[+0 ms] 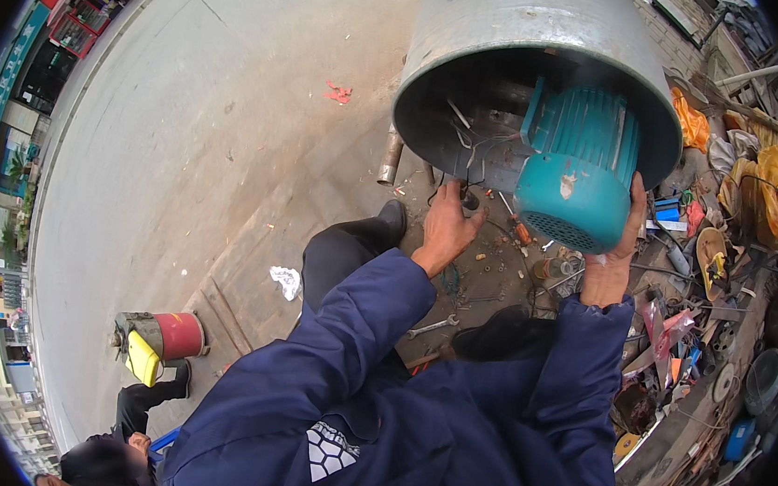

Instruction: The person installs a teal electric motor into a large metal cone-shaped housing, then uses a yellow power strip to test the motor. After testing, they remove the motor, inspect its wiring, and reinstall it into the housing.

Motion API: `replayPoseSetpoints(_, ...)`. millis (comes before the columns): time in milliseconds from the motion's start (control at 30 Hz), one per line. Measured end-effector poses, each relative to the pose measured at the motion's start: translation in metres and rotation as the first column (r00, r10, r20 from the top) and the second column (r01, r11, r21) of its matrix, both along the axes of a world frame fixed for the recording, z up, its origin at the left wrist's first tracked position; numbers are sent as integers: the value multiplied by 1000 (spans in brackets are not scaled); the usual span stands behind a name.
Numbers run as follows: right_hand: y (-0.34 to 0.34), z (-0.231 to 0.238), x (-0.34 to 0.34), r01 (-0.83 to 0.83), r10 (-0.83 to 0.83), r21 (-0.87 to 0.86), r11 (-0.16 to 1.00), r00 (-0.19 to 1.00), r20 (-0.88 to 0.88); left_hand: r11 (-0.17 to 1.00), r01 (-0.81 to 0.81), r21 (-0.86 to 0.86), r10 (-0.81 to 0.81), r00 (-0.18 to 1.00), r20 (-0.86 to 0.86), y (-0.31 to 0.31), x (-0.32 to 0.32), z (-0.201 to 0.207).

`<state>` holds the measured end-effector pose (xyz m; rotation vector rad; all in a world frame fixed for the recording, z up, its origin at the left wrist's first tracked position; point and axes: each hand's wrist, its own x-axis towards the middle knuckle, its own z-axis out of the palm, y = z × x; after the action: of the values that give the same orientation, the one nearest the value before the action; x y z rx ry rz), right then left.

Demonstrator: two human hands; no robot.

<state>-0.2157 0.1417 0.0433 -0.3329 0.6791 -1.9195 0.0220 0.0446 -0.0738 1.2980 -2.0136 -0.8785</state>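
Note:
A large grey metal drum [540, 35] lies with its open end toward me. A teal electric motor [580, 154] with cooling fins and a slotted end cover juts from its mouth. My right hand [616, 241] grips the motor's right side and underside, its fingers partly hidden behind the cover. At the drum's lower rim, my left hand [449, 228] has bent fingers beside thin loose wires [473, 143]. A small dark piece shows between thumb and fingers; whether it is held or lies behind is unclear.
Below lie an orange-handled screwdriver [521, 230], an open-end wrench [434, 326] and small hardware. Scrap and yellow bags [773, 191] crowd the right. A metal pipe leg [391, 156] stands under the drum. At left are a red-and-grey cylindrical machine [176, 335] and another person [110, 460].

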Motion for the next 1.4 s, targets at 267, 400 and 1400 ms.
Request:
replayPoseSetpoints(267, -2, 6, 4, -23, 23, -4, 1000, 999, 23, 998, -56, 7, 56, 998, 33, -10, -22, 7)
replayPoseSetpoints(400, -1, 7, 4, -23, 22, 5, 1000, 999, 38, 997, -79, 21, 80, 993, -83, -9, -21, -8)
replayPoseSetpoints(1400, -3, 10, 10, 38, -43, 70, 997, 997, 70, 970, 41, 240, 187, 506, -842, -97, -42, 108)
